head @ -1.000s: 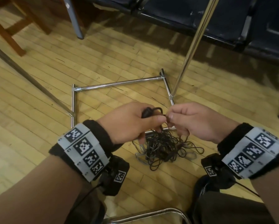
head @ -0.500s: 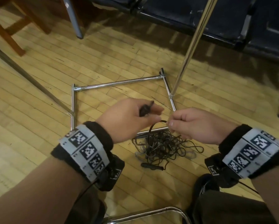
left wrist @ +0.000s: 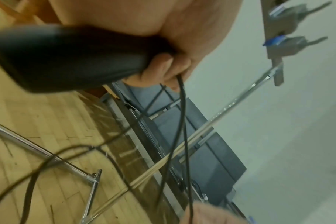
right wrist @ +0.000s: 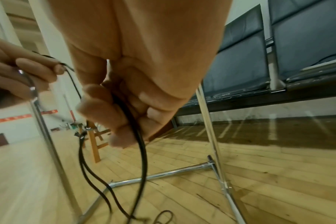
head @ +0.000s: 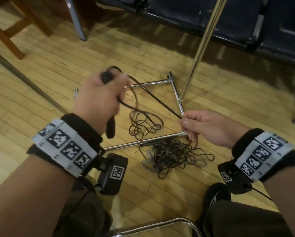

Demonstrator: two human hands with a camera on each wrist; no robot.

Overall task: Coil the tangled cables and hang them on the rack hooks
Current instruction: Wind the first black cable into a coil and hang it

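Cable work sits at the untangling step, by the look of it: your left hand (head: 99, 98) is raised over the wooden floor (head: 40, 79), fingers curled around the black plug (head: 106, 76) at the cable's end, with another dark, thick piece hanging below the palm that you also seem to grip; I cannot tell what it is. Held high like that, the end stays clear of the knot, which probably lets you draw slack out. From that hand 1 black cable (head: 153, 97) runs taut, down and to the right, into your right hand (head: 210, 127), where thumb and fingers pinch it, while looser loops hang between the 2 hands over the chrome rack base (head: 150, 83). Below and just left of your right hand, the tangled pile (head: 174, 154) lies on the floor against the near base bar, apart from both hands except through the strand dropping from your right fingers. Rack pole (head: 203, 43) rises behind, beyond your right hand.
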